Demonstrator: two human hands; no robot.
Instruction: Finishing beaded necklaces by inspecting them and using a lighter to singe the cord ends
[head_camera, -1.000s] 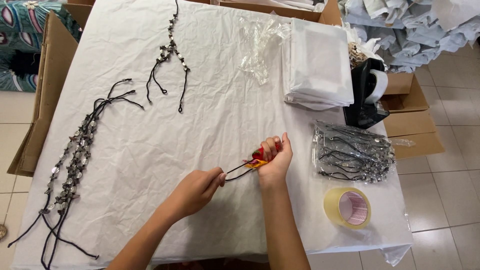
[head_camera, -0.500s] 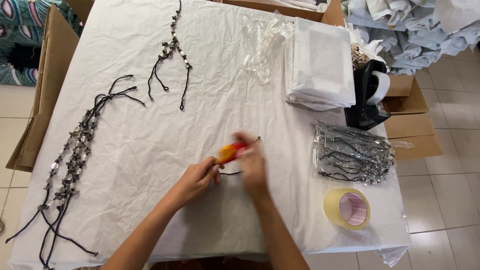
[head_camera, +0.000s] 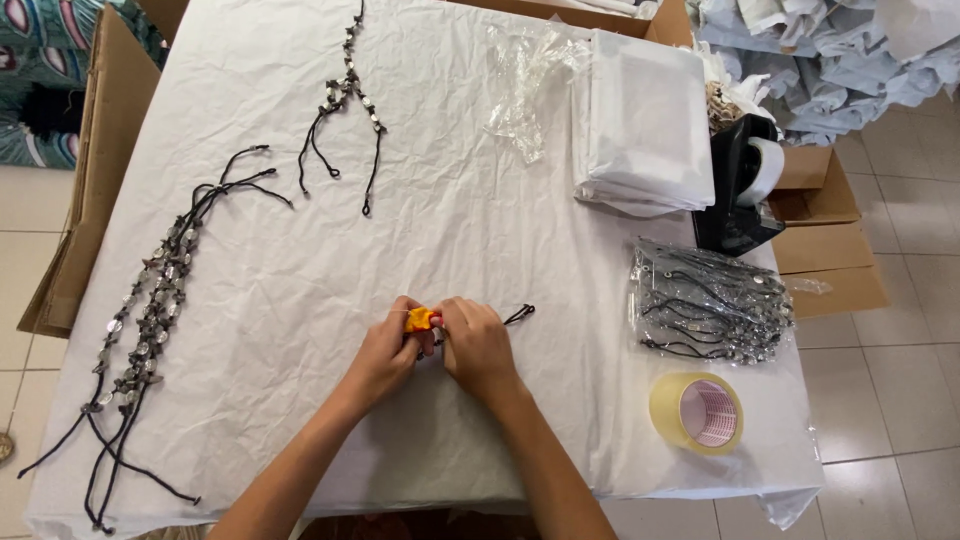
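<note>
Centre of frame, low: both hands meet over the white paper-covered table. Left hand and right hand sit knuckle to knuckle, fingers curled and pressed together around a small orange-and-red object. Only its top shows between the thumbs and forefingers; what kind of thing it is cannot be told. A thin black cord sticks out to the right from under the right hand and lies on the paper.

Left edge of frame: a long bundle of beaded necklaces on black cords, laid lengthwise, loose ends trailing toward the lower left corner. Upper centre-left: one separate beaded necklace, its cords splayed downward.

Upper centre: a crumpled clear plastic bag. Just right of it, a stack of folded white sheets. Right of the stack, at the table's edge, a black tape dispenser. Below that, mid-right: a clear packet of dark necklaces. Lower right: a roll of clear packing tape, lying flat, well apart from the hands.

Cardboard boxes stand beside the table at right; another flap shows at left.
</note>
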